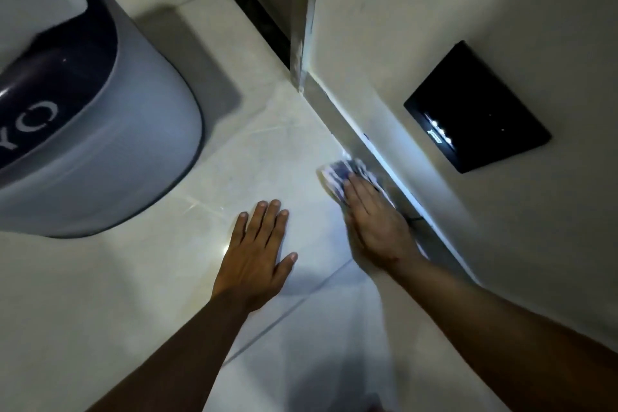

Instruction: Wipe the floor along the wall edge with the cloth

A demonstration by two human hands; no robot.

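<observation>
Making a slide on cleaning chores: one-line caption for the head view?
Right hand presses a cloth along the baseboard; left hand rests flat on the floor.

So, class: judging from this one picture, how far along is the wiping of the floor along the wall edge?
Done: cannot be judged; nothing marks the wiped stretch. In hand: the right hand presses the cloth flat on the floor against the baseboard, while the left hand braces flat on the tile. Left: seemingly the edge ahead, toward the corner.

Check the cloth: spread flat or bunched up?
Bunched. The cloth sits crumpled under the right hand's fingertips against the skirting; folds show, blurred.
</observation>
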